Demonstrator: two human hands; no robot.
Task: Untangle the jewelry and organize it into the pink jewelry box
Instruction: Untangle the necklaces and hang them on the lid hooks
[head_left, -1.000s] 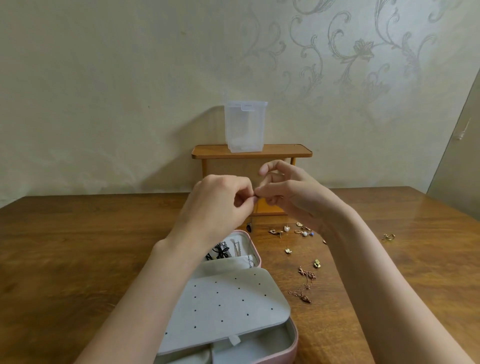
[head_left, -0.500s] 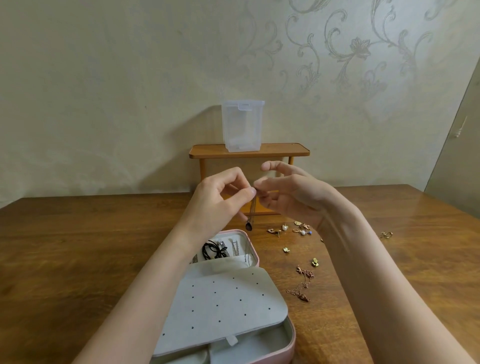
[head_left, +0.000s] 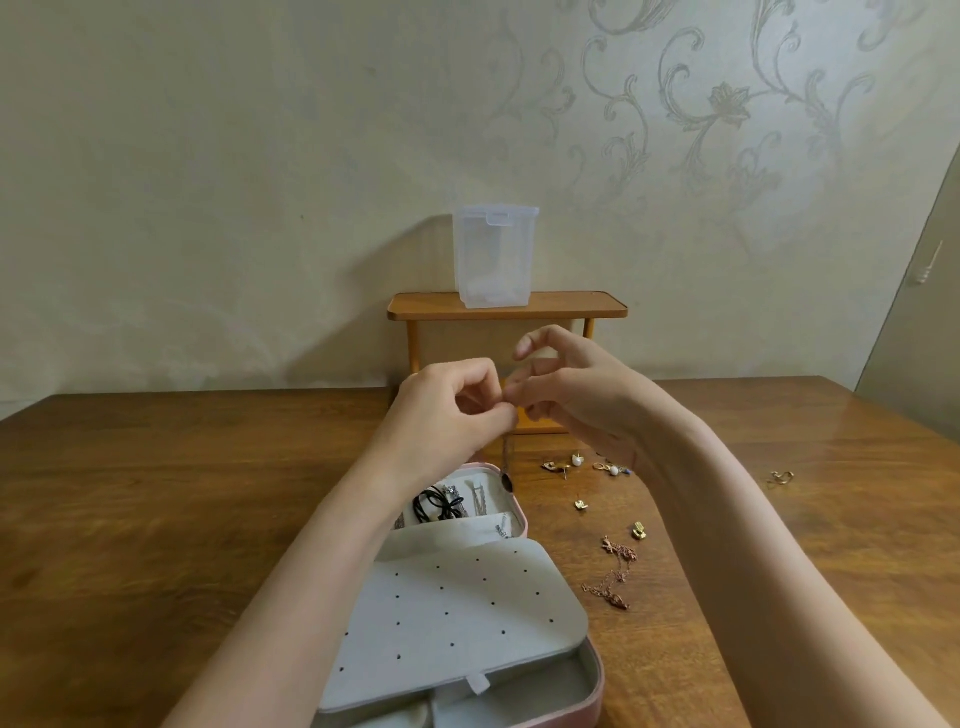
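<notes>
My left hand (head_left: 447, 410) and my right hand (head_left: 576, 395) meet fingertip to fingertip above the table, both pinching a thin necklace chain (head_left: 506, 457) that hangs down to a small dark pendant (head_left: 507, 482) just over the far rim of the pink jewelry box (head_left: 595, 691). The box lies open in front of me with a grey dotted panel (head_left: 457, 613). Its far compartment holds a black cord piece (head_left: 435, 506) and silver pieces. A rose-gold chain (head_left: 615, 574) lies tangled on the table to the right of the box.
Several small gold earrings (head_left: 579, 465) and charms lie scattered on the wooden table (head_left: 156, 509) right of the box, one gold piece (head_left: 781, 478) further right. A small wooden shelf (head_left: 506, 304) with a clear plastic container (head_left: 493, 254) stands at the wall.
The hanging chain and pendant have come into view below my fingers. My left hand's grip shifted and my right hand's index finger has lifted higher.
</notes>
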